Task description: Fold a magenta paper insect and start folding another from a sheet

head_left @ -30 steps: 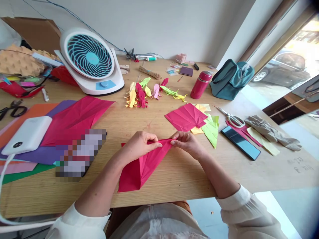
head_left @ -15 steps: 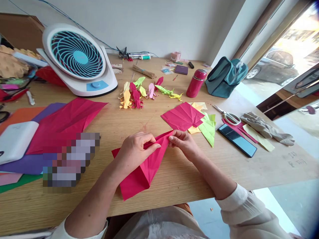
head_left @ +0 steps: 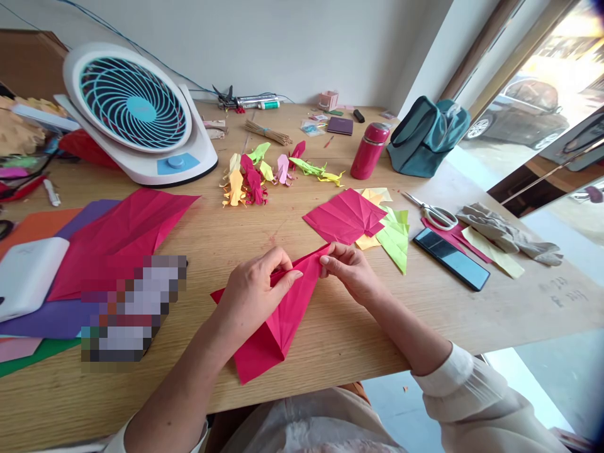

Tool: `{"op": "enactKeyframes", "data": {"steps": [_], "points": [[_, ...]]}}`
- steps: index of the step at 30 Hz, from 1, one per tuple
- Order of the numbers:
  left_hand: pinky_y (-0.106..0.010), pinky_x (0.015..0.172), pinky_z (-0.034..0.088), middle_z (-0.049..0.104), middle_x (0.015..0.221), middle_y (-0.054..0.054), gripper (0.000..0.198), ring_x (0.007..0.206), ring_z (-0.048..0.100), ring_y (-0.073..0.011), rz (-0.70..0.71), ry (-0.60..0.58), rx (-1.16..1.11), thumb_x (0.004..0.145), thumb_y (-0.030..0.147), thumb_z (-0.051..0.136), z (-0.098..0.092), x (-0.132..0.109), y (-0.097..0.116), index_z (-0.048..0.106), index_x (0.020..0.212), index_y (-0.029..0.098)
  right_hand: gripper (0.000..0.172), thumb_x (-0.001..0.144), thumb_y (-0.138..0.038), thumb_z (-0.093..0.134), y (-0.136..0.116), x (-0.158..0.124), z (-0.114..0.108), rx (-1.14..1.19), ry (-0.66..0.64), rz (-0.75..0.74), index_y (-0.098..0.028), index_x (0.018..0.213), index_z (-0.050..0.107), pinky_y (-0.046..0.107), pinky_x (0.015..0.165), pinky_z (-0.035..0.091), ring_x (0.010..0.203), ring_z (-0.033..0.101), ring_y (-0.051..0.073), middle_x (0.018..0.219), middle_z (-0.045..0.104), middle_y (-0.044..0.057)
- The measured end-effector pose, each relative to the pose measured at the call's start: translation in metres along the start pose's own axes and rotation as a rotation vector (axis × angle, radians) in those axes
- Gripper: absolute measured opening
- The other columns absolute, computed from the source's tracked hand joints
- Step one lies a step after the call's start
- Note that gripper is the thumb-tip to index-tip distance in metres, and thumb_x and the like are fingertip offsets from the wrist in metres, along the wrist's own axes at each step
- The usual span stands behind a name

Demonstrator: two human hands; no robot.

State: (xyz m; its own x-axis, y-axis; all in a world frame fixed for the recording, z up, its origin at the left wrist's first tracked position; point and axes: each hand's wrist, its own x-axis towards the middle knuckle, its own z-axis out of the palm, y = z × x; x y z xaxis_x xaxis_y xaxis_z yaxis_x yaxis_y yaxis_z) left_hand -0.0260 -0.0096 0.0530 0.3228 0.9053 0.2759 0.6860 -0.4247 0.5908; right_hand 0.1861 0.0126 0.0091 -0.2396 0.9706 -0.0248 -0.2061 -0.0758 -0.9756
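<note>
Red folded paper [head_left: 302, 299] is clamped between thumb and fingers of both hands, the left hand [head_left: 252, 292] partway along its upper edge, the right hand [head_left: 352, 272] at its upper right corner, over the near part of the bench [head_left: 344, 346]. Just beyond the right hand, a creased red sheet [head_left: 342, 217] overlaps light green paper [head_left: 396, 242]. Farther out stand small folded figures [head_left: 253, 182], a red flask [head_left: 369, 154] and, at back left, a white fan [head_left: 134, 104].
</note>
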Motion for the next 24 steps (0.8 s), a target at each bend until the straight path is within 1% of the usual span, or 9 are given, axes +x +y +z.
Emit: {"op": "enactKeyframes", "data": {"steps": [4, 6, 8, 9, 12, 15, 19, 24], "points": [[-0.024, 0.067, 0.043, 0.07, 0.075, 0.005, 0.012, 0.07, 0.067, -0.0137, -0.037, -0.007, -0.013, 0.092, 0.026, 0.063, -0.002, 0.0, 0.0, 0.054, 0.084, 0.023, 0.041, 0.073, -0.055, 0.086, 0.002, -0.002, 0.002, 0.023, -0.013, -0.018, -0.02, 0.073, 0.064, 0.028, 0.062, 0.047, 0.059, 0.057, 0.012, 0.062, 0.065, -0.002], [-0.025, 0.068, 0.044, 0.073, 0.076, 0.005, 0.008, 0.071, 0.069, -0.0146, -0.041, -0.011, -0.026, 0.092, 0.027, 0.065, -0.004, 0.0, 0.001, 0.058, 0.093, 0.024, 0.04, 0.074, -0.054, 0.086, 0.003, -0.003, 0.003, 0.035, -0.021, -0.026, -0.02, 0.074, 0.065, 0.028, 0.062, 0.048, 0.059, 0.058, 0.012, 0.062, 0.066, -0.002], [-0.026, 0.07, 0.046, 0.076, 0.079, 0.004, 0.013, 0.073, 0.07, -0.0158, -0.043, -0.029, -0.027, 0.092, 0.03, 0.065, -0.007, 0.0, 0.002, 0.061, 0.103, 0.025, 0.038, 0.074, -0.053, 0.085, 0.003, -0.004, 0.004, 0.036, -0.026, -0.03, -0.02, 0.075, 0.066, 0.029, 0.062, 0.049, 0.059, 0.06, 0.013, 0.063, 0.067, -0.001], [-0.026, 0.07, 0.047, 0.078, 0.082, 0.004, 0.014, 0.074, 0.071, -0.0164, -0.046, -0.046, -0.022, 0.092, 0.032, 0.065, -0.009, 0.0, 0.003, 0.063, 0.104, 0.025, 0.038, 0.075, -0.053, 0.085, 0.004, -0.004, 0.004, 0.033, -0.029, -0.03, -0.021, 0.075, 0.066, 0.029, 0.063, 0.049, 0.059, 0.06, 0.013, 0.063, 0.067, -0.001], [-0.025, 0.069, 0.046, 0.079, 0.087, 0.002, 0.009, 0.079, 0.072, -0.0174, -0.059, -0.092, -0.01, 0.093, 0.033, 0.063, -0.014, 0.0, 0.004, 0.067, 0.096, 0.025, 0.039, 0.075, -0.053, 0.085, 0.004, -0.005, 0.005, 0.018, -0.052, -0.027, -0.021, 0.074, 0.064, 0.029, 0.064, 0.051, 0.061, 0.061, 0.013, 0.064, 0.067, -0.001], [-0.024, 0.066, 0.044, 0.078, 0.085, 0.002, 0.008, 0.077, 0.071, -0.0167, -0.067, -0.111, 0.009, 0.092, 0.031, 0.063, -0.017, 0.001, 0.005, 0.067, 0.089, 0.024, 0.039, 0.075, -0.054, 0.085, 0.004, -0.004, 0.006, 0.022, -0.082, -0.02, -0.02, 0.076, 0.065, 0.029, 0.065, 0.051, 0.063, 0.06, 0.013, 0.066, 0.067, -0.001], [-0.024, 0.066, 0.042, 0.076, 0.083, 0.004, 0.007, 0.072, 0.068, -0.015, -0.039, -0.169, 0.069, 0.091, 0.028, 0.063, -0.019, 0.005, 0.009, 0.068, 0.089, 0.024, 0.038, 0.073, -0.053, 0.086, 0.003, -0.004, 0.009, 0.034, -0.101, -0.005, -0.021, 0.082, 0.067, 0.026, 0.063, 0.047, 0.062, 0.055, 0.011, 0.068, 0.064, -0.003], [-0.025, 0.062, 0.037, 0.073, 0.078, 0.004, 0.011, 0.067, 0.064, -0.0148, -0.014, -0.227, 0.166, 0.092, 0.031, 0.061, -0.025, 0.009, 0.018, 0.069, 0.088, 0.024, 0.039, 0.072, -0.054, 0.086, 0.003, -0.007, 0.012, 0.064, -0.107, 0.005, -0.021, 0.076, 0.065, 0.026, 0.062, 0.045, 0.06, 0.05, 0.011, 0.064, 0.059, -0.004]]}}
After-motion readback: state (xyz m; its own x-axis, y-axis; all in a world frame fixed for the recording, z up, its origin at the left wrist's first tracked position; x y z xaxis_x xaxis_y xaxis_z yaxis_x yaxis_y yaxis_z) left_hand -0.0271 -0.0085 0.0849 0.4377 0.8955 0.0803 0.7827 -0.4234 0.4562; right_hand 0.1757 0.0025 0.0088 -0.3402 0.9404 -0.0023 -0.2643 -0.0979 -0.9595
